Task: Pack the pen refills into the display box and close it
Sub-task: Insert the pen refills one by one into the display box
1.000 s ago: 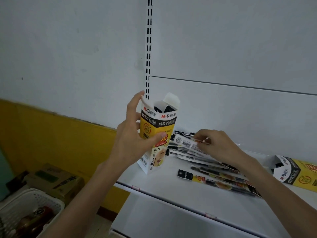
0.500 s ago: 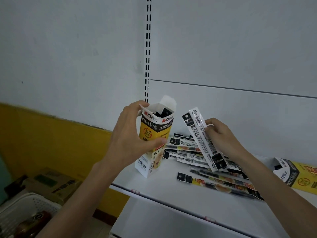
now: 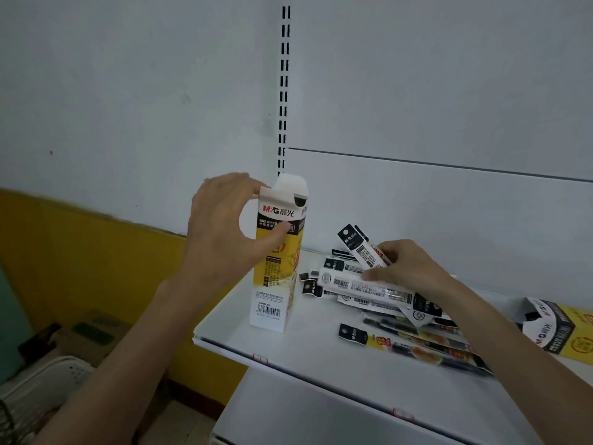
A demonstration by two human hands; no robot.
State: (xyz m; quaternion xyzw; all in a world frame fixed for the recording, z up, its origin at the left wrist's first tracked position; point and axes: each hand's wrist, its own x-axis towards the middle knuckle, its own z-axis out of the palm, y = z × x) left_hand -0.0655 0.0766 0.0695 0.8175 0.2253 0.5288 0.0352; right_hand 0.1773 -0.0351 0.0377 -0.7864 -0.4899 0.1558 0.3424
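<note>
A tall yellow, black and white display box (image 3: 272,277) stands upright on the white shelf (image 3: 321,354), its top flaps open. My left hand (image 3: 224,229) grips the box near its top, thumb on the front face and fingers behind the rim. A loose pile of pen refill packets (image 3: 385,303) lies on the shelf to the right of the box. My right hand (image 3: 404,268) rests on the pile and pinches one packet (image 3: 359,245), whose black end sticks up to the left.
A second, similar box (image 3: 558,329) lies on its side at the right edge of the shelf. A slotted upright (image 3: 284,91) runs up the back panel. Below left are a white basket (image 3: 41,383) and cardboard cartons (image 3: 93,332) on the floor.
My right hand dropped from beside the box top back onto the pile and took hold of a packet there. My left hand slid higher on the box, which now stands straighter.
</note>
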